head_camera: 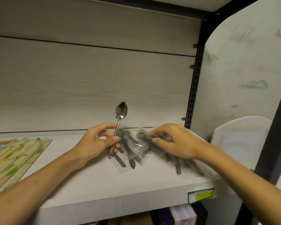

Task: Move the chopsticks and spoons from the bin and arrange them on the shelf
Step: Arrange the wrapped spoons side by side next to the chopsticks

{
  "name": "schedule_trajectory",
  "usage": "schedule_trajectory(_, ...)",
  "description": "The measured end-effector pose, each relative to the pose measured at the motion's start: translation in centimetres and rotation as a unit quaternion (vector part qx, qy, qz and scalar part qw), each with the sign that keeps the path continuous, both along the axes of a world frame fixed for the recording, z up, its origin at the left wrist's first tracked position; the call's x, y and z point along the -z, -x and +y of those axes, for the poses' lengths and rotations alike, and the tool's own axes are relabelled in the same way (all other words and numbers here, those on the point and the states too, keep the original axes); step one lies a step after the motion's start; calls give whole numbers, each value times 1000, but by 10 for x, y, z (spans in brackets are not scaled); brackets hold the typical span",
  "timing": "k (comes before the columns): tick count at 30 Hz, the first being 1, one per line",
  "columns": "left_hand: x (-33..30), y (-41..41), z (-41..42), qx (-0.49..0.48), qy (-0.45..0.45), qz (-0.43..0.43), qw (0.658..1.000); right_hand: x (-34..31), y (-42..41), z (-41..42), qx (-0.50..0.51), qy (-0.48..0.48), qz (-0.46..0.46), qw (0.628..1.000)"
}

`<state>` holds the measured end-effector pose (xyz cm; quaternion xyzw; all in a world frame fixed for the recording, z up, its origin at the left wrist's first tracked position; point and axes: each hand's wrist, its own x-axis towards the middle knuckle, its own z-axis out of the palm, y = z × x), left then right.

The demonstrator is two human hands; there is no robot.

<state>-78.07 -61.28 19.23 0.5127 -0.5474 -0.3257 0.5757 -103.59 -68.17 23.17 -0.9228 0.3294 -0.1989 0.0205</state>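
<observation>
My left hand (96,142) grips a bare metal spoon (120,114) by its handle, bowl pointing up, above the white shelf (91,179). Just right of it, a clear bag of dark spoons (128,153) lies on the shelf. My right hand (175,142) pinches a second clear bag of dark spoons (146,137) at its bowl end; that bag's handles stick out under my wrist toward the shelf's front edge. Packs of wooden chopsticks (15,158) in green-printed wrappers lie flat at the shelf's left end. The bin is out of view.
The shelf's back panel (88,88) rises close behind the spoons. A black slotted upright (194,82) and a white side panel (243,65) close the right end. A green and yellow price label (201,194) sits on the front edge. Boxes stand on the level below.
</observation>
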Motion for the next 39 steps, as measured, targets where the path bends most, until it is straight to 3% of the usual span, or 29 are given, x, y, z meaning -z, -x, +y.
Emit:
schedule_trajectory(3, -3, 4, 1, -8, 5, 6, 1000, -8, 40, -2, 71, -47, 70, 994)
schedule_trajectory(8, -12, 14, -3, -31, 21, 30, 999, 10, 51, -11, 48, -195, 115, 973)
schedule_trajectory(11, -14, 17, -6, -58, 23, 38, 997, 27, 40, -18, 37, -170, 146, 974)
schedule_trajectory(16, -14, 22, -8, -90, 2, 46, 995, 37, 19, -30, 19, -131, 98, 986)
schedule_trajectory(23, -11, 28, -6, -81, -16, 64, 995, 35, 6, -40, -14, 1, 72, 997)
schedule_trajectory(35, -5, 27, -3, -88, -30, 32, 995, 17, 50, -46, 32, -22, -40, 998)
schedule_trajectory(39, -6, 26, -3, -89, -29, 25, 995, 10, 60, -41, 95, -63, 4, 993)
